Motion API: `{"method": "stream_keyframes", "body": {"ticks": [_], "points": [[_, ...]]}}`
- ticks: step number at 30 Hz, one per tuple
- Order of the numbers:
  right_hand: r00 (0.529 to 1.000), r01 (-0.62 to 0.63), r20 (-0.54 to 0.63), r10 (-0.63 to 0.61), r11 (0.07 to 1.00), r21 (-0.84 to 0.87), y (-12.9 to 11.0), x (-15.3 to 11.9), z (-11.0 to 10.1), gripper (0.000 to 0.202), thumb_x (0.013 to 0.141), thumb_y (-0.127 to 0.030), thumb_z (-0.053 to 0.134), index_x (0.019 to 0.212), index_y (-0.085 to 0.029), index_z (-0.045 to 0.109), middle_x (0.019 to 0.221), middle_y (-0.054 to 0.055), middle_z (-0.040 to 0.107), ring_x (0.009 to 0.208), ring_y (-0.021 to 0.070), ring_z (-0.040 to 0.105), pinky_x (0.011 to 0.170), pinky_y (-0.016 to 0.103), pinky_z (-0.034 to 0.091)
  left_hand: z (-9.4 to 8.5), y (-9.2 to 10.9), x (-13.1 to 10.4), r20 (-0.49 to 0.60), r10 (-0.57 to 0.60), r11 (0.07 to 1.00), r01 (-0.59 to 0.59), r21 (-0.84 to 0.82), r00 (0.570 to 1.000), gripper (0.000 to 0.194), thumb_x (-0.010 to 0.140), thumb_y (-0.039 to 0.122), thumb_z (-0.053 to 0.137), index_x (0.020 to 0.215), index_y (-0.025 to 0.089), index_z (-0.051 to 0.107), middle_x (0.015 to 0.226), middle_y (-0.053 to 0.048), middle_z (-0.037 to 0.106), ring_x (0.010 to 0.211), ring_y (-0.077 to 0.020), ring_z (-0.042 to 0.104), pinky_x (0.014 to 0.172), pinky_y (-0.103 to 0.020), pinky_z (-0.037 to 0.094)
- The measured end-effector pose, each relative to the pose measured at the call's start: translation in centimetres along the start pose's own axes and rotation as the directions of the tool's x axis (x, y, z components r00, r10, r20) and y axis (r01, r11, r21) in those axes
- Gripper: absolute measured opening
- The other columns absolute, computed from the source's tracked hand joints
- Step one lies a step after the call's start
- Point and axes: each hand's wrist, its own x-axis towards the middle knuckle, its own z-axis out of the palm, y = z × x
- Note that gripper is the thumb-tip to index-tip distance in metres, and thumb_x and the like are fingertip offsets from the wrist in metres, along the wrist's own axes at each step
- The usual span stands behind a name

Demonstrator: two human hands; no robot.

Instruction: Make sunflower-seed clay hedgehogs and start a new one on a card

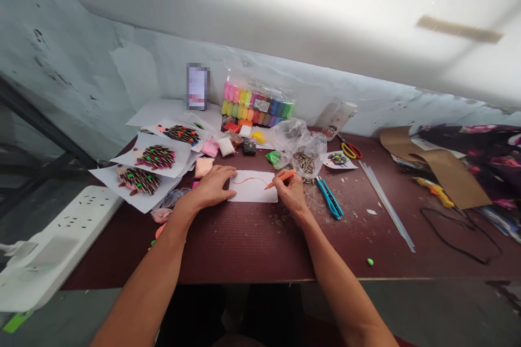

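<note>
One pen (288,174) and one blank-edged card (252,195) with an orange curved line on it are at the hands, on the desk (244,249). Four hedgehog pictures show: three overlap towards the desk's left edge, and one small one (338,160) lies right of the bag of brown pieces (304,162). There is one blue knife (330,199), one pair of scissors (350,150) near the far edge, one glue gun (437,192) towards the right edge, and one green bead (370,262) by the near edge. The clear sticks (386,206) lie too close together to count.

Both forearms reach in from the near edge and converge on the card. The left hand (214,187) lies palm down at the card's left edge, thumb and fingers spread apart, touching the card but closed around nothing. The right hand (291,190) is bent over the card's right edge, thumb and fingers pinched shut around the pen.

The pen slants, its tip down at the orange line on the card's right half, pointing towards the desk's left and near edges; its back end leans to the far right corner. The card's long axis runs roughly along the near edge.
</note>
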Motion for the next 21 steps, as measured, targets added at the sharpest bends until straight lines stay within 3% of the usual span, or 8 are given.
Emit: {"method": "stream_keyframes", "body": {"ticks": [4, 11, 21], "points": [[0.994, -0.022, 0.104, 0.012, 0.995, 0.092, -0.7, -0.5, 1.1, 0.019, 0.075, -0.034, 0.055, 0.072, -0.019, 0.067, 0.061, 0.000, 0.063, 0.052, 0.0122, 0.050, 0.050, 0.024, 0.036, -0.3, 0.2, -0.1, 0.017, -0.002, 1.000, 0.002, -0.008, 1.000, 0.050, 0.074, 0.029, 0.064, 0.124, 0.020, 0.065, 0.147, -0.010, 0.057, 0.135, -0.0314, 0.049, 0.116, -0.047, 0.037], [0.959, 0.080, 0.266, -0.098, 0.994, 0.077, -2.4, -0.8, 2.7, 0.021, 0.083, -0.033, 0.060, 0.084, -0.018, 0.074, 0.074, 0.004, 0.073, 0.061, 0.0128, 0.059, 0.058, 0.023, 0.043, -0.1, 0.0, 0.0, 0.009, -0.032, 0.999, 0.032, -0.028, 0.999, 0.053, 0.074, 0.031, 0.066, 0.126, 0.020, 0.065, 0.151, -0.012, 0.051, 0.140, -0.0327, 0.045, 0.119, -0.049, 0.035], [0.941, 0.147, 0.297, -0.159, 0.987, 0.064, -1.5, -1.1, 4.7, 0.023, 0.089, -0.033, 0.060, 0.092, -0.017, 0.076, 0.086, 0.007, 0.077, 0.066, 0.0138, 0.063, 0.061, 0.024, 0.044, 0.0, -0.3, 0.0, -0.008, -0.039, 0.998, 0.038, -0.056, 0.999, 0.052, 0.074, 0.028, 0.067, 0.125, 0.019, 0.065, 0.149, -0.013, 0.053, 0.140, -0.0319, 0.045, 0.119, -0.048, 0.035]]}}
